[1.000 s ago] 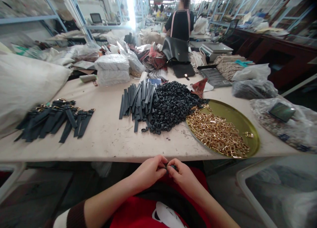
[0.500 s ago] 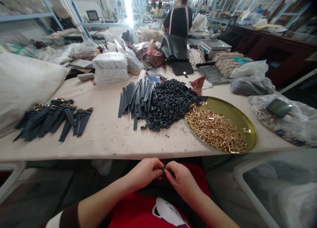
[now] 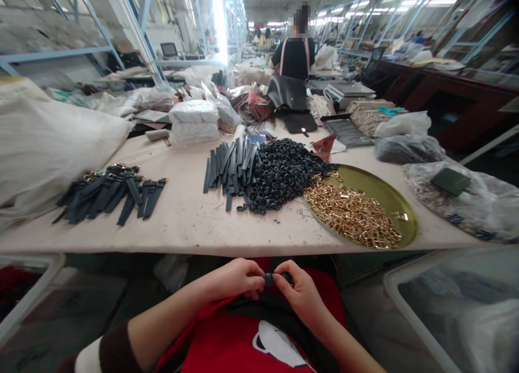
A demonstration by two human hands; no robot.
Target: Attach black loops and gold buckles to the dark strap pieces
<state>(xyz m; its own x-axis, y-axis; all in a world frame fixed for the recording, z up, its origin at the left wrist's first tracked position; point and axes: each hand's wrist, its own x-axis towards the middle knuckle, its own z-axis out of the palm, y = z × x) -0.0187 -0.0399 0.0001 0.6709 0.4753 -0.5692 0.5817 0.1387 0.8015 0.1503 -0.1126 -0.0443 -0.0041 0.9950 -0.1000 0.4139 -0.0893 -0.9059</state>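
Close to my lap, below the table's front edge, both hands pinch a short dark strap (image 3: 269,279). My left hand (image 3: 240,278) grips its left end, and my right hand (image 3: 295,286) has thumb and finger closed on the right part. A dark rounded end shows past my right fingers; its details are too small to make out. On the table ahead lie flat dark strips (image 3: 233,165), a heap of small black loops (image 3: 279,173) and a round gold tray (image 3: 399,200) with many gold buckles (image 3: 352,211).
Finished-looking dark straps with buckles (image 3: 117,192) lie at the left of the table (image 3: 186,227). Plastic bags, fabric stacks (image 3: 371,116) and a black bag (image 3: 290,94) stand behind. White bins (image 3: 391,284) flank my lap. A person (image 3: 295,54) stands farther back.
My right hand has shifted slightly right, and more of the dark strap now shows between and beyond my fingers. The camera view has tilted up a little.
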